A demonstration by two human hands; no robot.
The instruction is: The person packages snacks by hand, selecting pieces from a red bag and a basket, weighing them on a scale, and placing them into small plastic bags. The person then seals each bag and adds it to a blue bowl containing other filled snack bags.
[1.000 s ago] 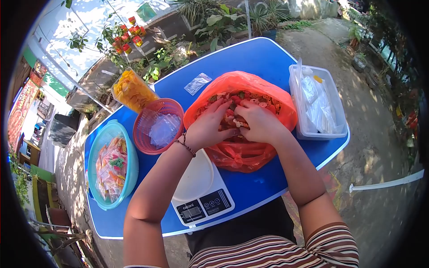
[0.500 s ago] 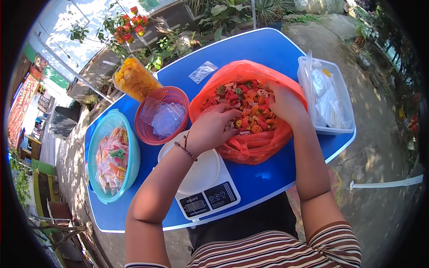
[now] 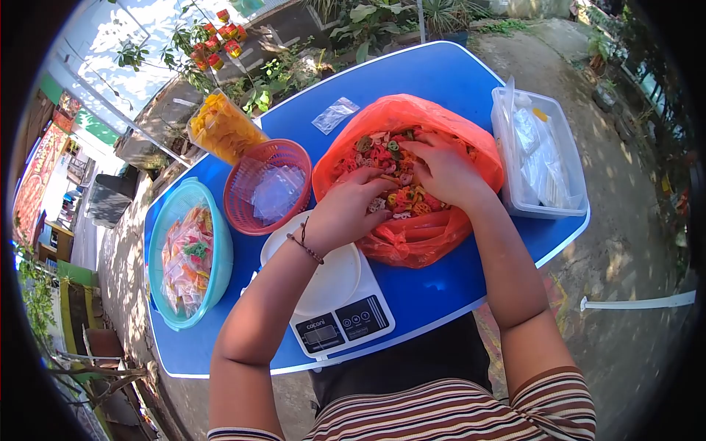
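Observation:
An orange-red plastic bag (image 3: 412, 253) lies open on the table, filled with small colourful wheel-shaped and twisted pieces (image 3: 401, 158). Inside its left side, my left hand (image 3: 349, 209) rests on the pieces, thumb and fingers apart. My right hand (image 3: 452, 173) reaches in from the right, its fingers stretched across the top of the heap. Both hands touch the pieces; I see nothing gripped, though some fingertips sink among them. Below my left forearm is a white digital kitchen scale (image 3: 346, 323) with a round white plate (image 3: 334, 283), partly covered by the arm.
Left on the blue table (image 3: 434, 294) stand a turquoise basin (image 3: 224, 253) of filled small bags, a red basket (image 3: 235, 213) with clear plastic bags, and a tub of yellow pieces (image 3: 220, 132). A clear bin (image 3: 544, 209) of plastic bags sits right; a small clear bag (image 3: 335, 115) lies behind.
My right hand has moved left and toward the middle of the pieces from the bag's right side. My left hand stays almost in place.

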